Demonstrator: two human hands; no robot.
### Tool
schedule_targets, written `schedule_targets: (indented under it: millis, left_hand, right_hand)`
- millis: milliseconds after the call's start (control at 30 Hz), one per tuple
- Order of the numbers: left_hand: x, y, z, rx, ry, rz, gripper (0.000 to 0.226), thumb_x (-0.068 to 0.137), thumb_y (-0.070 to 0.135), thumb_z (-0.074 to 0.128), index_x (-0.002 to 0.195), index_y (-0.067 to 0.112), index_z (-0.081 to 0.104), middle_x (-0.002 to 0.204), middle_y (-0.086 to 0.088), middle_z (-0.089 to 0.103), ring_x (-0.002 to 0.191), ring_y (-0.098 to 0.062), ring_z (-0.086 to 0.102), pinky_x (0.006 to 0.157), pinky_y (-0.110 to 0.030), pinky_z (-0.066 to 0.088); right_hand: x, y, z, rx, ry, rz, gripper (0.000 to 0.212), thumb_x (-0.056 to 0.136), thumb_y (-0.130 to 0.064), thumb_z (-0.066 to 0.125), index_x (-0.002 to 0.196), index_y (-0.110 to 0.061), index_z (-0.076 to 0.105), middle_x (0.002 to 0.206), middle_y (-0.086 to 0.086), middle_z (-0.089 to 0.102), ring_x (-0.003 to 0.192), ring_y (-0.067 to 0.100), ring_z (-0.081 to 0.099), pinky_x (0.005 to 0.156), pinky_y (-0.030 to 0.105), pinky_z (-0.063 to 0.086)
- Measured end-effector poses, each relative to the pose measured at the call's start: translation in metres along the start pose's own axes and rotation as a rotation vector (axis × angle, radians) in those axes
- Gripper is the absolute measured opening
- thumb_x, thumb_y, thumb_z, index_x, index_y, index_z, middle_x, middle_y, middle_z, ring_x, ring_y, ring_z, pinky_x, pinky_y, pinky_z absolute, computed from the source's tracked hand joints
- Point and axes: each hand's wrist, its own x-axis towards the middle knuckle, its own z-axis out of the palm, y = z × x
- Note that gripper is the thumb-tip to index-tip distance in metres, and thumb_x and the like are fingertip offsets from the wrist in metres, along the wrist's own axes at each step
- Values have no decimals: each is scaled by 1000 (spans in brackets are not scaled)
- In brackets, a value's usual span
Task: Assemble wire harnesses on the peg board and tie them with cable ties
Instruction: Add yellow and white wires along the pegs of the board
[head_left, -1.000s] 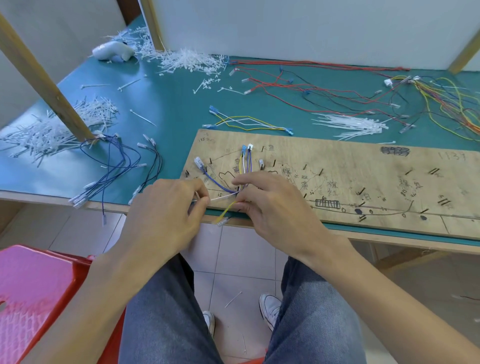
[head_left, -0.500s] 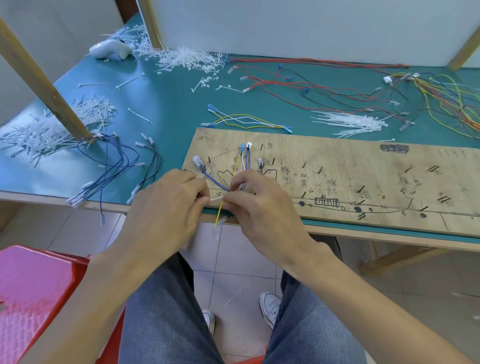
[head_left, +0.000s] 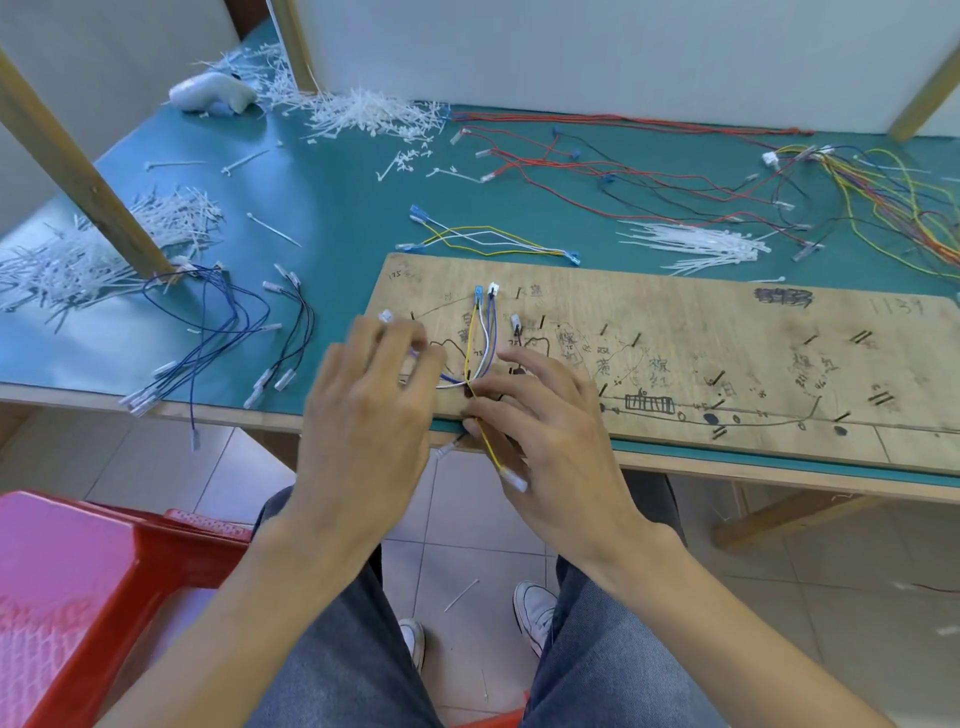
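Observation:
A wooden peg board with hand-drawn routing marks lies on the teal table. At its left end a small wire harness of yellow, white and purple wires runs down from two connectors between pegs. My right hand pinches the bundle where the wires meet, near the board's front edge; the yellow wire trails across its fingers to a white terminal. My left hand is over the board's left corner, fingers blurred and spread above the purple wire branch. A bundle of white cable ties lies behind the board.
Blue wires hang over the table's front-left edge. A loose yellow-white harness, red and black wires and multicoloured wires lie behind. Cut tie tails heap around a wooden post. A red stool stands at left.
My left hand has let go at the bundle and moved up and left onto the board's corner. My right hand stays pinching the wires at the junction.

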Motion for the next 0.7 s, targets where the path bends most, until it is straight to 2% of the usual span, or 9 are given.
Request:
schedule_targets:
  millis: [133, 200, 267, 333, 400, 467, 600, 700]
  left_hand:
    - [-7, 12, 11, -213, -6, 111, 34, 88, 1, 60, 120, 9, 69, 121, -6, 65, 111, -29, 59, 93, -43, 53]
    - [-8, 11, 11, -251, -24, 98, 35, 90, 7, 51, 119, 8, 72, 117, -5, 69, 110, -27, 61, 89, -43, 57]
    - [-8, 9, 10, -268, -39, 97, 35, 91, 10, 48, 114, 8, 75, 111, -4, 72, 107, -27, 63, 83, -44, 59]
    - [-8, 9, 8, -271, -39, 109, 34, 91, 9, 49, 112, 7, 75, 111, -4, 72, 107, -27, 63, 84, -42, 58]
    - [-7, 9, 6, -263, -42, 116, 33, 88, 7, 49, 110, 7, 74, 119, -5, 69, 114, -27, 60, 91, -39, 54]
    - [-4, 8, 6, -247, -58, 151, 32, 88, 3, 49, 111, 7, 71, 131, -6, 63, 122, -27, 57, 97, -41, 52]
    - [-1, 10, 11, -275, -68, 255, 37, 93, 0, 49, 126, 5, 66, 134, -6, 62, 126, -28, 57, 99, -46, 51]
    - [-1, 14, 11, -334, -16, 250, 22, 105, 15, 53, 121, 9, 68, 123, -2, 65, 118, -25, 60, 95, -44, 52]
  right_hand:
    - [-5, -2, 1, -33, 34, 15, 18, 100, -21, 69, 116, -23, 77, 133, -10, 68, 146, 24, 45, 110, 55, 37]
    - [-7, -1, 0, -30, 73, 29, 17, 102, -24, 67, 115, -25, 78, 130, -8, 68, 143, 26, 47, 107, 54, 38]
    - [-8, 1, -1, -6, 131, 45, 14, 101, -25, 70, 111, -27, 80, 121, -5, 68, 135, 29, 51, 101, 53, 41]
    - [-8, 3, -4, 41, 180, 60, 11, 98, -22, 76, 106, -26, 82, 113, -4, 68, 124, 29, 55, 94, 53, 42]
    - [-7, 4, -8, 59, 206, 101, 16, 90, -14, 84, 102, -25, 83, 103, -7, 69, 109, 26, 56, 85, 54, 43]
    - [-4, 6, -13, 107, 199, 175, 13, 88, -17, 86, 97, -26, 84, 95, -14, 69, 100, 21, 54, 80, 53, 43]
    - [4, 10, -25, 173, 83, 339, 3, 92, -37, 80, 95, -36, 81, 92, -22, 70, 100, 16, 53, 87, 54, 42]
    - [11, 14, -31, 186, 25, 367, 2, 90, -35, 82, 92, -37, 81, 100, -23, 72, 107, 16, 53, 93, 55, 43]
